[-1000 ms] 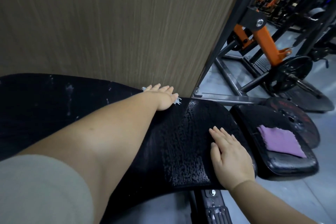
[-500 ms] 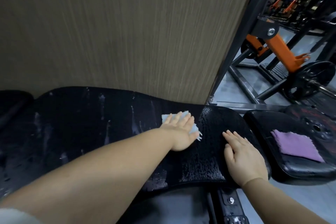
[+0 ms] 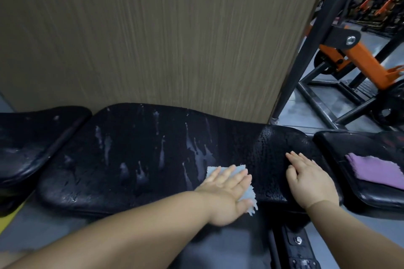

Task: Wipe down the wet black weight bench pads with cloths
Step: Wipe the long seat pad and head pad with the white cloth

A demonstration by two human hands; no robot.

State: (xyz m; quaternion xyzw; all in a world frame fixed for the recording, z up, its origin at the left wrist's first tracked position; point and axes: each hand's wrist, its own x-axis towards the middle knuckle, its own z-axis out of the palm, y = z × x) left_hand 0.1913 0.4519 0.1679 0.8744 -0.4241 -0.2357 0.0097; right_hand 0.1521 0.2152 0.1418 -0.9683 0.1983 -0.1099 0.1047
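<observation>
Pale blue frayed cloth lies flat on the long black padded bench back, pinned under the left hand near the pad's front edge, at about six o'clock in the view. That hand is spread open, palm down, with straight fingers pressing on the cloth. The fingers point toward twelve o'clock and the thumb lies out toward three. The forearm runs in from seven o'clock.

The right hand sits at about four o'clock, apart from the cloth. It also lies flat and open on the same pad, fingers together and pointing to eleven o'clock, holding nothing.

At nine o'clock a smaller black pad adjoins the long one across a narrow gap. The long pad carries whitish wet streaks through its middle. Fine beaded droplets cover its right end between the two hands. A black seat pad at three o'clock carries a folded purple cloth lying flat on top. Below the right wrist, at five o'clock, a black metal bracket with a bolt shows under the bench.

Behind the pads stands a brown wood-grain wall panel, filling the view from ten to one o'clock. A slanted black steel post runs along its right edge. An orange and black gym machine stands on the grey floor at two o'clock.
</observation>
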